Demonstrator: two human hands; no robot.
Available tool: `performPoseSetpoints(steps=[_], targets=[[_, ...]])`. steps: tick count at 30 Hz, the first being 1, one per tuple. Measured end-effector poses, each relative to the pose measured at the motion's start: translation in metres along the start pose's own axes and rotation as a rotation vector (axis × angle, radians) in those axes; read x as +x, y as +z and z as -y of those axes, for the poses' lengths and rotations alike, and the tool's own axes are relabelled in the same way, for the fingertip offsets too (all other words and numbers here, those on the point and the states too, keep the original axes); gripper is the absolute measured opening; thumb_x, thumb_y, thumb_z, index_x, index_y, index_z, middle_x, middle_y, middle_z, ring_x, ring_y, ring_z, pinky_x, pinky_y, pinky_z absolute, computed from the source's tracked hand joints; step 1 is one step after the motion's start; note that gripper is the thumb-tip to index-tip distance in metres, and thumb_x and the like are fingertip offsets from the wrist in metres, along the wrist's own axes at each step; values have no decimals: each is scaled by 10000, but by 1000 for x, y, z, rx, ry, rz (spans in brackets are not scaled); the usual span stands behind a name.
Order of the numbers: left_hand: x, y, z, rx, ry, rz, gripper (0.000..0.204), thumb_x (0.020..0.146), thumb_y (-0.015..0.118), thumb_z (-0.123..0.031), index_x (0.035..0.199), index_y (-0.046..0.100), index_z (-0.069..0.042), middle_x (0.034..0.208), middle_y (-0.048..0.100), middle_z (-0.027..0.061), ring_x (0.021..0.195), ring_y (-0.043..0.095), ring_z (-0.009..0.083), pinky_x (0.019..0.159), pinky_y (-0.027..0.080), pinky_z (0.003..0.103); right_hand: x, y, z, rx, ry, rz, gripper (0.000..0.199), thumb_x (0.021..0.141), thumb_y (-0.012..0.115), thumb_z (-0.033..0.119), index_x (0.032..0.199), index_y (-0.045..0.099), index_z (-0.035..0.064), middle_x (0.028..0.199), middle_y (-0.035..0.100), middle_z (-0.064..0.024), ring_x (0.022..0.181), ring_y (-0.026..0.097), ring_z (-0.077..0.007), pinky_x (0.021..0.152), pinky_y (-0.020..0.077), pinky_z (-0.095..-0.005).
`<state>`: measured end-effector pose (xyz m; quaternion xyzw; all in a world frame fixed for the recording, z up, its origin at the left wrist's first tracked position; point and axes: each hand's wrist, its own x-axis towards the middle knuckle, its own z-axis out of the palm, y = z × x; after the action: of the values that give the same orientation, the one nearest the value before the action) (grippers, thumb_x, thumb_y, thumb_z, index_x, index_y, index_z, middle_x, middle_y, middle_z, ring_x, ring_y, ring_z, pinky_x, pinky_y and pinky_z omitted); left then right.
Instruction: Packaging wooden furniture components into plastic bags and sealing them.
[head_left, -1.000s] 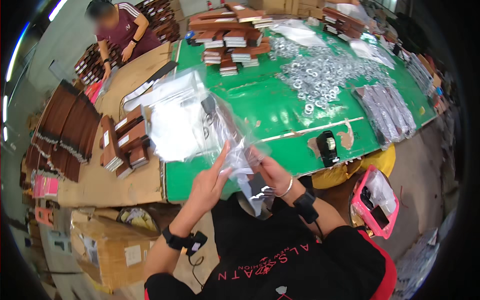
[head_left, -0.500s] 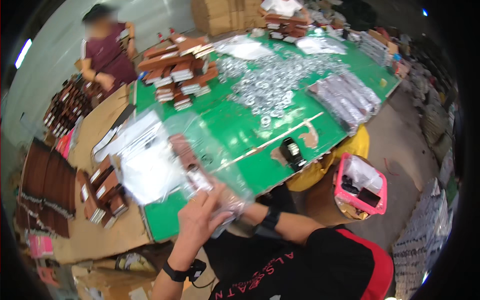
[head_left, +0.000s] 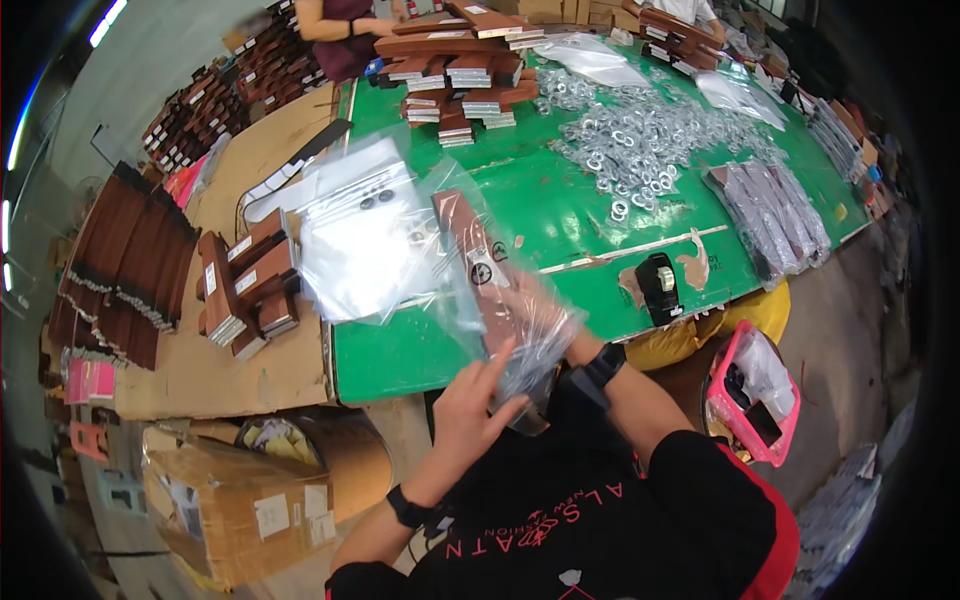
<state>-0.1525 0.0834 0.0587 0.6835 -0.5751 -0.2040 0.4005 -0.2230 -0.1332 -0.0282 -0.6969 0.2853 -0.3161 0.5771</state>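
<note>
A long reddish-brown wooden piece (head_left: 462,226) lies tilted inside a clear plastic bag (head_left: 480,355) above the near edge of the green table. My right hand (head_left: 538,312) is closed around the piece's lower part; clear film lies over its fingers and I cannot tell whether the hand is inside the bag. At the lower end of the bag is my left hand (head_left: 468,408), thumb and forefinger apart, fingertips touching the film. A stack of flat clear bags (head_left: 350,255) with round black marks lies left of the wooden piece.
Several brown pieces (head_left: 250,280) sit on the cardboard at left; a taller pile (head_left: 465,75) stands behind. Small ring packets (head_left: 640,150) and wrapped pieces (head_left: 770,215) cover the right side. A black tape dispenser (head_left: 660,288) lies near the edge, a pink basket (head_left: 722,405) below.
The view has swung, shifting the table up and right. The wooden piece sits deeper in the bag. My left hand has moved from beside the right fingers down to the bag's lower end.
</note>
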Motion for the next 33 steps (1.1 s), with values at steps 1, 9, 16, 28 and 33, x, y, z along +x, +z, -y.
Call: performPoseSetpoints(steps=[1, 9, 16, 28, 33], targets=[[4, 13, 12, 58, 127, -27, 501, 875, 643, -48, 1370, 583, -98, 802, 527, 120, 720, 573, 302, 669, 475, 374, -2, -6, 26, -17, 97, 48, 619, 862, 728, 423, 1233, 582, -50, 1111, 672, -221, 1011, 653, -304, 891, 515, -415], [34, 54, 14, -86, 239, -109, 529, 890, 616, -31, 1406, 546, -121, 984, 630, 137, 717, 564, 294, 676, 475, 359, -17, -53, 9, -540, -261, -15, 868, 888, 713, 380, 1521, 282, -28, 1469, 439, -286, 1339, 472, -412, 1073, 419, -429], [24, 50, 9, -55, 40, 54, 657, 838, 677, -101, 1464, 480, -133, 915, 621, 99, 810, 629, 277, 723, 495, 399, -82, -50, 8, -694, -369, -179, 973, 735, 827, 406, 1504, 352, 47, 1525, 385, -229, 1368, 432, -393, 1106, 377, -486], [27, 65, 3, -262, 184, 244, 779, 884, 652, -92, 1573, 294, -156, 790, 566, 94, 657, 589, 225, 656, 491, 338, -58, -76, -18, -857, -321, -202, 936, 680, 815, 276, 1492, 382, 107, 1485, 430, -208, 1297, 490, -374, 1067, 413, -450], [45, 54, 3, -377, 22, 449, 808, 887, 700, -147, 1578, 282, -169, 858, 617, 69, 720, 612, 184, 697, 503, 307, -57, -82, -19, -710, -262, -260, 891, 745, 759, 51, 1531, 341, 87, 1593, 275, -221, 1448, 323, -396, 1162, 322, -429]])
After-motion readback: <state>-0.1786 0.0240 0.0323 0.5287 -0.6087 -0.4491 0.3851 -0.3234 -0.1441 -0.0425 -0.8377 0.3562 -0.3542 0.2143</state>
